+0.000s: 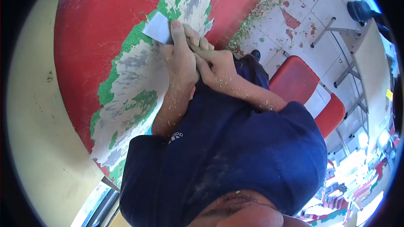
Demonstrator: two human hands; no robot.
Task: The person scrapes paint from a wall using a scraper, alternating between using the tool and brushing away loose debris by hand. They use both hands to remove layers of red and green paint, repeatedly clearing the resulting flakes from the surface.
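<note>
A scraper with a broad, flat metal blade (pixel 158 27) juts from my closed left hand (pixel 179 56), the thumb stretched along it. My right hand (pixel 216 68) is closed beside and partly over the left one, in a two-handed grip; the handle is hidden between them. The blade lies at a curved, red-painted surface (pixel 99 21), over a strip where the paint is stripped. Green paint (pixel 110 85) edges this strip, and pale, grey-streaked material (pixel 136 73) shows inside it. Dust and small flakes cling to both forearms.
Paint chips and crumbs (pixel 252 23) litter the tiled floor (pixel 309 25) at upper right. A red chair (pixel 294 77) stands close to my right side, and a pale-topped table (pixel 374 59) with metal legs is farther right. A cream-coloured surface (pixel 33 96) runs along the left.
</note>
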